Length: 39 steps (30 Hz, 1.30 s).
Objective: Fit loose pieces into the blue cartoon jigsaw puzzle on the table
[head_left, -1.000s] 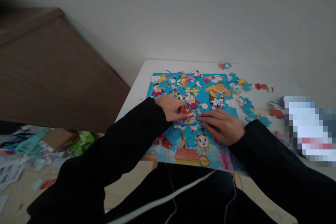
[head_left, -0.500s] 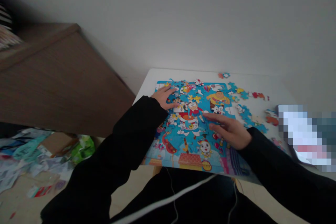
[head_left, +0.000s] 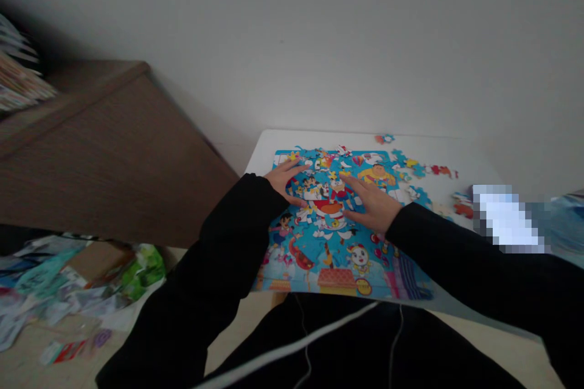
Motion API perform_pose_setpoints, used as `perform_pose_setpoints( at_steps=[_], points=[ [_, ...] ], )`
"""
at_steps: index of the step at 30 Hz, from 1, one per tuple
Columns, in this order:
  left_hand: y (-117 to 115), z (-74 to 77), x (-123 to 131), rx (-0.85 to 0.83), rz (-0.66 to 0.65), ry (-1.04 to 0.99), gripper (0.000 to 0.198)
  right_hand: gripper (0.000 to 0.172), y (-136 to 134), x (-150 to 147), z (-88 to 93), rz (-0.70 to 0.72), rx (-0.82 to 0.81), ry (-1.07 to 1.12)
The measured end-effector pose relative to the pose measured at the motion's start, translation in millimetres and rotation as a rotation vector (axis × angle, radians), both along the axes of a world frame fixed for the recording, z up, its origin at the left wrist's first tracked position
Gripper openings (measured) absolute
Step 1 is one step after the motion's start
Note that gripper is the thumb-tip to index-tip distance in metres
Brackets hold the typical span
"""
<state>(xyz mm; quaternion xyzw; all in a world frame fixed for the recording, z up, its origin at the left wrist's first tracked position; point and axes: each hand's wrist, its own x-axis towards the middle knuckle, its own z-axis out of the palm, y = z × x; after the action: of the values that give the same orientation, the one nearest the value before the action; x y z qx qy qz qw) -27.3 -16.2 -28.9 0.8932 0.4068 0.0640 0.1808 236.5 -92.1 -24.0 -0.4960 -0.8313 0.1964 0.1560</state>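
Observation:
My left hand [head_left: 285, 181] lies flat with spread fingers on the upper left of a cartoon jigsaw puzzle [head_left: 319, 261], and my right hand [head_left: 369, 203] rests the same way on its middle. Neither hand holds anything. Their fingertips are close together around a round blue-and-white cartoon figure. The puzzle sits on a white table [head_left: 269, 143], its blue picture mostly assembled, with gaps along the top. Loose puzzle pieces [head_left: 440, 170] lie on the table to the right, and a small cluster [head_left: 385, 138] sits near the far edge.
A brown wooden cabinet [head_left: 114, 158] slants in at the left, with papers on top. Crumpled paper and plastic [head_left: 77, 279] litter the floor below it. A white wall rises behind the table. A pixelated patch [head_left: 502, 219] covers something at the right.
Both hands have slid up and towards each other on the puzzle, with my right hand now more to the left. The whole scene sits lower in the view.

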Motion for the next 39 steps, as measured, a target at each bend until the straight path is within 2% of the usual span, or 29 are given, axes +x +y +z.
perform_pose_setpoints(
  at_steps=[3, 6, 10, 17, 20, 25, 33, 35, 39],
  points=[
    [-2, 6.0, -4, 0.027, -0.039, 0.02, 0.091, 0.082, 8, -5, 2.4, 0.018, 0.118, -0.224],
    [-1, 8.3, -3, 0.064, -0.081, 0.035, 0.07, 0.091, 17, -6, 4.0, 0.013, 0.135, -0.318],
    [2, 9.8, -1, 0.123, -0.101, 0.055, 0.051, 0.09, 28, -3, 4.8, -0.011, 0.065, -0.369],
    [4, 5.2, 6, 0.125, -0.242, -0.046, 0.031, 0.092, 32, -5, 11.5, -0.103, -0.006, -0.328],
    [4, 4.6, 9, 0.093, -0.253, -0.056, 0.028, 0.091, 35, -4, 8.4, -0.135, -0.034, -0.254],
    [1, 9.1, 12, 0.059, -0.269, -0.022, 0.029, 0.087, 41, 3, -4.1, -0.107, -0.008, -0.11],
    [-2, 11.3, 14, 0.068, -0.297, -0.077, 0.032, 0.081, 29, 0, 1.5, -0.148, 0.076, -0.183],
    [-2, 10.8, 15, 0.087, -0.289, -0.092, 0.032, 0.073, 28, 1, 3.4, -0.158, 0.125, -0.24],
    [-3, 10.2, 16, 0.098, -0.268, -0.099, 0.032, 0.043, 37, 1, 7.6, -0.094, 0.225, -0.263]
  ],
)
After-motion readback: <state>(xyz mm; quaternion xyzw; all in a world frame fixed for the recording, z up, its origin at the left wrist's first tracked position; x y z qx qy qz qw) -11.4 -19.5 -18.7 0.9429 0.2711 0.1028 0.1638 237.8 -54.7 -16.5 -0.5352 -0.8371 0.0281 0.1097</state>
